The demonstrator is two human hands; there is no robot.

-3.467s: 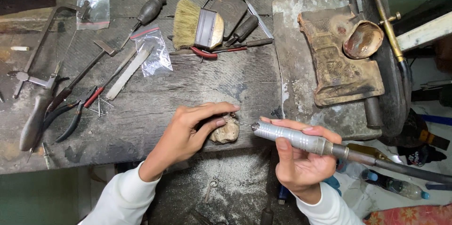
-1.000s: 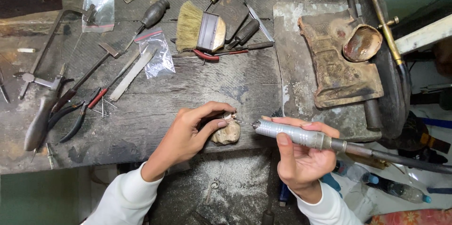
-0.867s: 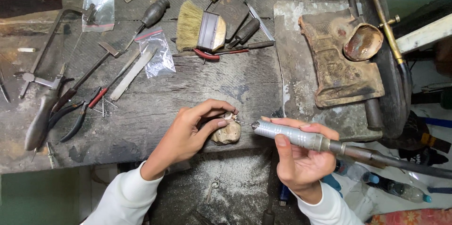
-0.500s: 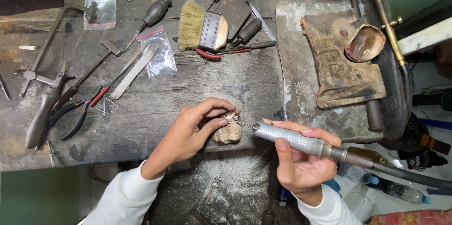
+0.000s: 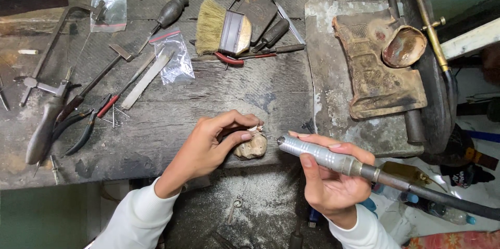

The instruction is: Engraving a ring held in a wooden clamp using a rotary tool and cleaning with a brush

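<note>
A small metal piece (image 5: 256,129) is pinched in the fingers (image 5: 245,135) of the left hand (image 5: 211,145) at the near edge of the dark, worn wooden desk (image 5: 172,119), pressed against a pale, rounded wooden peg (image 5: 251,147) that juts from that edge. The right hand (image 5: 330,181) is closed around a silver cylindrical rotary handpiece (image 5: 317,154), its thin bit almost touching the piece; a black flexible shaft (image 5: 442,201) trails off to the right. Both hands sit just over the near edge, with bare wood behind them toward the desk's middle. Farther back lie a flat bristle brush (image 5: 221,31) and wooden-handled tools (image 5: 271,33). Toward the left edge are dark pliers (image 5: 86,126), a saw frame (image 5: 49,46) and two clear plastic bags (image 5: 174,59), their contents too small to tell. Near the right edge, a grey slab (image 5: 333,92) carries a scorched brown block (image 5: 377,69) and a small round dish (image 5: 403,46).
</note>
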